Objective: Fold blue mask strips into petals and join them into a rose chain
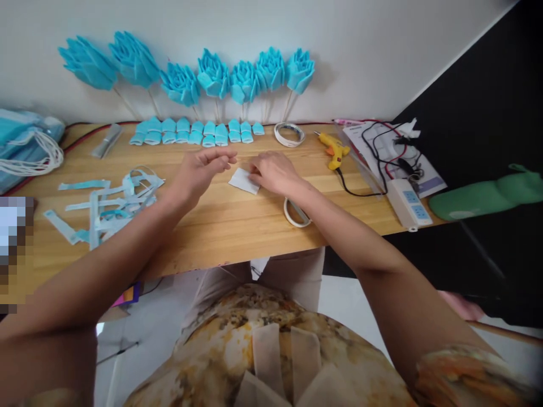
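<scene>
My left hand (pixel 199 172) is raised above the wooden table, with its fingers stretched to the right and the thumb a little apart from them. It holds nothing that I can see. My right hand (pixel 275 172) rests low over the table, its bent fingers and thumb closed at the right edge of a small white square piece (pixel 243 181). Part of that piece is hidden under the fingers. Beneath my right wrist lies a white ring-shaped thing (pixel 292 217), partly covered. Behind both hands stand rows of small folded blue pieces (pixel 197 133).
Several blue flowers on sticks (pixel 214 76) lean on the wall. A tape roll (pixel 289 134), a yellow glue gun (pixel 334 150), a power strip (pixel 408 203) and a green bottle (pixel 486 196) are to the right. Cut blue and white strips (pixel 102 206) lie left.
</scene>
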Available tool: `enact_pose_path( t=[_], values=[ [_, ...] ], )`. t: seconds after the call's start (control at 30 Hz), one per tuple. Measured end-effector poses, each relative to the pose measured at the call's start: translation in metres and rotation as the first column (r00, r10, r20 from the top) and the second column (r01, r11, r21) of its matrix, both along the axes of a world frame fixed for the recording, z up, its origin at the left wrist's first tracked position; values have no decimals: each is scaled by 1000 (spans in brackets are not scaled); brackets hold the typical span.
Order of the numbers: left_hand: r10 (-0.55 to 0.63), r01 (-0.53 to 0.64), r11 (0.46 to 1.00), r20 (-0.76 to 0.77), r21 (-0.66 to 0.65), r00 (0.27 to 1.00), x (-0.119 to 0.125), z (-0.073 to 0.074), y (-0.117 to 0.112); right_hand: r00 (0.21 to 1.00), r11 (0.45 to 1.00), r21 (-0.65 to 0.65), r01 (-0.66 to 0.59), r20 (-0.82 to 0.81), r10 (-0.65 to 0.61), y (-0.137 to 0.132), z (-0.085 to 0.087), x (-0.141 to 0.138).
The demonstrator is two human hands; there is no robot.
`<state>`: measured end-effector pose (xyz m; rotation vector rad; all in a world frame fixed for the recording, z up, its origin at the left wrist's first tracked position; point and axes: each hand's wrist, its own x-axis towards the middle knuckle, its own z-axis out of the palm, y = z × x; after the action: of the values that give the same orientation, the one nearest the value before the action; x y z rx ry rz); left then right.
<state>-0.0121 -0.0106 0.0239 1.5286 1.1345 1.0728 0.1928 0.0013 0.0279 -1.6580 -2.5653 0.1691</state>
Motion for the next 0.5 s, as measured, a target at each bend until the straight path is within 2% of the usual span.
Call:
enact_pose_path(
  t=[0.13, 0.23, 0.33, 0.43, 0.5],
  values=[
    [3, -3, 1000, -5, 22, 1000, -5, -8, 0, 986, 989, -37, -146, -84, 143, 5, 2, 3],
    [-104, 103, 994, -19, -46, 994, -9, -14, 2, 950, 964, 24, -263, -169, 264, 0, 8, 7],
    [-196, 191, 975, -38, -113, 980, -9, -20, 0, 915, 940, 117, -320, -221, 339, -4, 13, 7],
    [-148, 145, 980, -10, -137, 989, -6, -22, -6, 860, 915, 207, -345, -320, 397, -5, 15, 6],
    [-98, 126, 968, 136, -216, 986, -3, -21, -9, 828, 914, 272, -300, -402, 391, -7, 14, 8]
  ],
)
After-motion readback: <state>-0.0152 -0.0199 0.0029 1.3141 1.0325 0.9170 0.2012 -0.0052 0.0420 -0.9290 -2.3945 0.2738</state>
